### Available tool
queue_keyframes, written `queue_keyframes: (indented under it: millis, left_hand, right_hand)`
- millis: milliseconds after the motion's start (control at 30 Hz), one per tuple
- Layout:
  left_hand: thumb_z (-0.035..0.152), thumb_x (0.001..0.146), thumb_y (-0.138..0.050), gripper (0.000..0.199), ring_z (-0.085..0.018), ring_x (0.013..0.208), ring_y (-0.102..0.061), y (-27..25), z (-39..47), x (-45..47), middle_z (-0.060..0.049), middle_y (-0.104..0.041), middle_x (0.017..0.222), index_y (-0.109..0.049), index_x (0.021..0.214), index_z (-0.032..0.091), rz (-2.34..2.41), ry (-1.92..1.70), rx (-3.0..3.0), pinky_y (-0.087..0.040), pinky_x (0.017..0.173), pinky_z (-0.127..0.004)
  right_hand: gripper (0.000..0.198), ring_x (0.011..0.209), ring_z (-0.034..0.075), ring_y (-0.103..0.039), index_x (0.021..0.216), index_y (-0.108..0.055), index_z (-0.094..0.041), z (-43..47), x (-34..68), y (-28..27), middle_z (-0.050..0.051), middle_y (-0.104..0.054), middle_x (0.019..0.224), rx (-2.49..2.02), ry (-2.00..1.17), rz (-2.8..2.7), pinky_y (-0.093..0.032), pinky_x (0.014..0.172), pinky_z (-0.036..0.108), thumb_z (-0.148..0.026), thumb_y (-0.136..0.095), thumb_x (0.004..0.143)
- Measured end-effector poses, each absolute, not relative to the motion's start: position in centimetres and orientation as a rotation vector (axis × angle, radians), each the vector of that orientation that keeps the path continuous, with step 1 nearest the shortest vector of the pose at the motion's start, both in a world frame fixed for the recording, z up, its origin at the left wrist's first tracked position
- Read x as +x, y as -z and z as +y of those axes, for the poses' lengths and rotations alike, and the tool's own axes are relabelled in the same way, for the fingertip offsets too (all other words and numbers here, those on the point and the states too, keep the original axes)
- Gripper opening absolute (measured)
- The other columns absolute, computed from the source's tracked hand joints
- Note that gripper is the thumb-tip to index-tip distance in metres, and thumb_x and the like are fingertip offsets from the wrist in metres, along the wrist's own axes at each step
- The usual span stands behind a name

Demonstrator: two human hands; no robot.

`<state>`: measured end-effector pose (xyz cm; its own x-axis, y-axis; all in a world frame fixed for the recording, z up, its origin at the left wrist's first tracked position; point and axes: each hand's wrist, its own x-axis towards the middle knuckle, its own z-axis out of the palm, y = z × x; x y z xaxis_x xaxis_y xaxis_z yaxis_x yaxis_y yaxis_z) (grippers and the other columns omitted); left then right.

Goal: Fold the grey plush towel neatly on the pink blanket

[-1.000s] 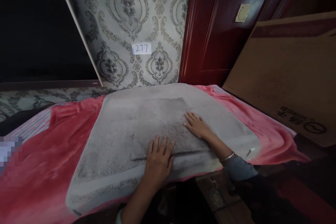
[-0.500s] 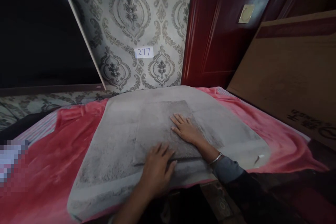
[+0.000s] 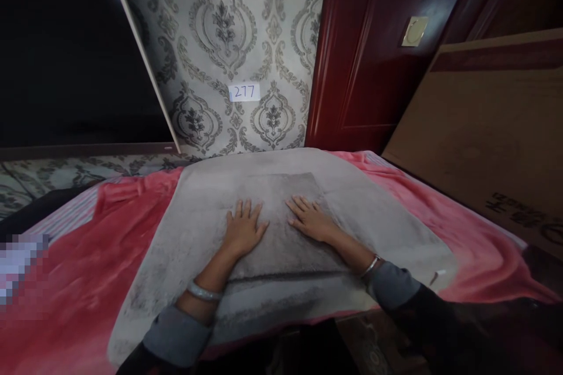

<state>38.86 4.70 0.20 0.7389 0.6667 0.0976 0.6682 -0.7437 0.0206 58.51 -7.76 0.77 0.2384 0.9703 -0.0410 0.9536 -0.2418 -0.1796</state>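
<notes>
A grey plush piece, folded into a rough square (image 3: 281,252), lies in the middle of a larger light-grey plush mat (image 3: 176,263). My left hand (image 3: 245,227) rests palm down with fingers spread on the left side of the folded piece. On its right side my right hand (image 3: 311,218) lies flat, fingers also spread. Neither hand grips anything. The folded piece's near edge shows as a dark line across the mat, and my forearms cover parts of both.
Under the mat a red-pink blanket (image 3: 79,258) spreads to both sides. A dark screen (image 3: 79,58) stands at the left, a large cardboard box (image 3: 484,123) at the right. Behind are patterned wallpaper (image 3: 272,47) with a "277" label (image 3: 244,91) and a dark red door (image 3: 352,53).
My left hand has moved forward from the near edge and now lies flat on the folded piece. My right hand stays in nearly the same place.
</notes>
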Motion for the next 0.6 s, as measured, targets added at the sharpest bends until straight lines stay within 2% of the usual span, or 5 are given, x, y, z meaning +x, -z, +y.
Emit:
queue_keyframes:
  millis: [100, 200, 433, 533, 600]
  left_hand:
    - [0.055, 0.099, -0.033, 0.064, -0.037, 0.152, -0.016, -0.5, 4.4, 38.8, -0.012, -0.022, 0.165, -0.031, 0.156, 0.026, -1.137, 0.15, -2.917, -0.024, 0.117, -0.062]
    - [0.054, 0.099, -0.034, 0.064, -0.037, 0.152, -0.017, -0.8, 4.3, 38.9, -0.013, -0.023, 0.165, -0.032, 0.156, 0.026, -1.148, 0.148, -2.914, -0.025, 0.116, -0.062]
    - [0.053, 0.099, -0.033, 0.066, -0.039, 0.151, -0.018, -0.5, 4.0, 38.6, -0.02, -0.026, 0.162, -0.034, 0.155, 0.018, -1.184, 0.139, -2.863, -0.023, 0.118, -0.058]
    - [0.052, 0.099, -0.034, 0.065, -0.039, 0.148, -0.027, -1.8, 4.1, 39.2, -0.023, -0.034, 0.158, -0.04, 0.151, 0.014, -1.178, 0.082, -2.891, -0.022, 0.117, -0.062]
    - [0.05, 0.099, -0.033, 0.061, -0.035, 0.147, -0.031, -3.0, 4.4, 40.5, -0.02, -0.038, 0.157, -0.042, 0.149, 0.016, -1.085, 0.098, -2.969, -0.024, 0.117, -0.06]
  right_hand:
    - [0.064, 0.152, 0.029, -0.018, 0.159, -0.027, -0.023, -6.2, 59.3, -2.7, 0.01, -0.019, 0.165, -2.423, -0.262, -1.798, -0.022, 0.119, 0.052, -0.052, -0.029, 0.102]
    - [0.062, 0.152, 0.03, -0.017, 0.158, -0.03, -0.023, -4.5, 59.9, -3.2, 0.01, -0.025, 0.164, -2.486, -0.037, -1.598, -0.02, 0.119, 0.054, -0.052, -0.025, 0.104]
    - [0.059, 0.149, 0.032, -0.025, 0.156, -0.034, -0.027, -3.4, 60.5, 0.5, 0.009, -0.03, 0.163, -2.554, 0.103, -1.381, -0.025, 0.115, 0.058, -0.053, -0.029, 0.103]
    - [0.058, 0.148, 0.032, -0.026, 0.156, -0.034, -0.027, -3.4, 60.6, 0.8, 0.01, -0.029, 0.163, -2.552, 0.085, -1.388, -0.025, 0.115, 0.058, -0.052, -0.029, 0.103]
    - [0.058, 0.149, 0.032, -0.026, 0.156, -0.034, -0.028, -3.3, 60.7, 0.6, 0.009, -0.028, 0.163, -2.553, 0.068, -1.387, -0.025, 0.115, 0.059, -0.051, -0.026, 0.104]
